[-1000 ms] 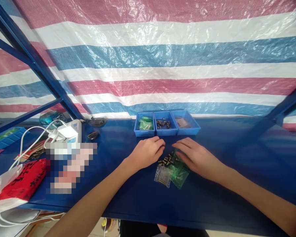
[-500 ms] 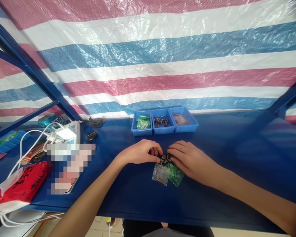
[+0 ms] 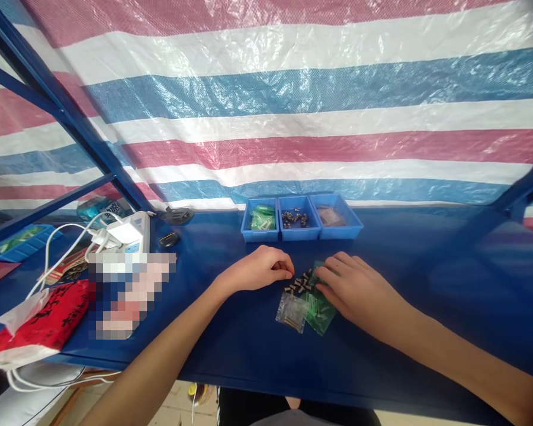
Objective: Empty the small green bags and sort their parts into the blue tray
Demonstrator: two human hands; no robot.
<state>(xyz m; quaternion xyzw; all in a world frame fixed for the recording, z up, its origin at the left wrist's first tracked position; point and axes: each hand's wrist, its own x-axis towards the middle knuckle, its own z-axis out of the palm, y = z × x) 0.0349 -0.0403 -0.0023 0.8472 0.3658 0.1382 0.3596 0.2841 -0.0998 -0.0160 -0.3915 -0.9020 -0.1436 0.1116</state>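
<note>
My left hand (image 3: 266, 267) is just left of a small pile of dark metal fittings (image 3: 299, 284). Its thumb and forefinger come together, and anything between them is hidden. On the other side of the pile, my right hand (image 3: 349, 284) bends over the upper right part of a green plastic bag (image 3: 320, 313), fingers closed at its edge. Pale slender pieces show through that bag. Against its left side lies a small clear bag (image 3: 292, 312) holding brass-coloured pins. The fittings lie loose on the table above both bags.
Three joined blue bins stand behind my hands: green bags in the left bin (image 3: 260, 236), fittings in the middle bin (image 3: 299, 235), clear bags in the right bin (image 3: 344, 232). At left are a power strip (image 3: 137, 228), white cables, a black mouse-like object (image 3: 169, 239) and a red packet (image 3: 48, 319).
My right hand has shifted right off the fittings, exposing more of them and the green bag's upper edge. The left fingertips have drawn together and away from the pile. The view has shifted slightly.
</note>
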